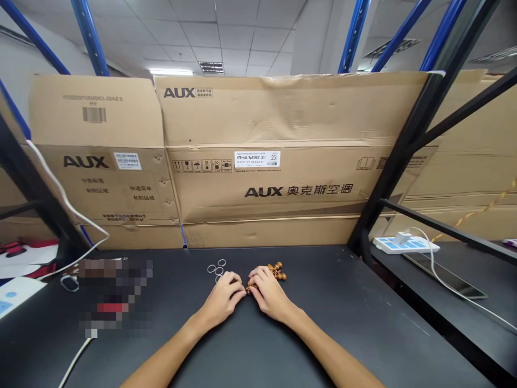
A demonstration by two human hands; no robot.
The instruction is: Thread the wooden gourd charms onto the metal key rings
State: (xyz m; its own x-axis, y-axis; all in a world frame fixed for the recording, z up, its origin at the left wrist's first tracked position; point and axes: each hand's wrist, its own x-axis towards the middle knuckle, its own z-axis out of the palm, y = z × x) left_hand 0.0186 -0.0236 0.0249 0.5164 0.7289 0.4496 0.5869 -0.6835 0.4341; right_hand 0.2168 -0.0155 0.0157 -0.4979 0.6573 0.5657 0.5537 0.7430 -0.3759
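Observation:
My left hand (221, 297) and my right hand (269, 293) meet at the fingertips in the middle of a black tabletop (343, 302). Between the fingertips sits a small brass fitting (251, 287), partly hidden, and both hands appear to pinch it. Just beyond my right hand lies a small heap of brass fittings (277, 271). Several thin metal rings (216, 268) lie beyond my left hand, one partly behind its fingers.
Flattened AUX cardboard cartons (266, 161) stand along the table's far edge. A pixelated patch (115, 296) covers something at the left. A lower surface to the right holds a white power strip (406, 244). A black steel upright (416, 124) rises at the right.

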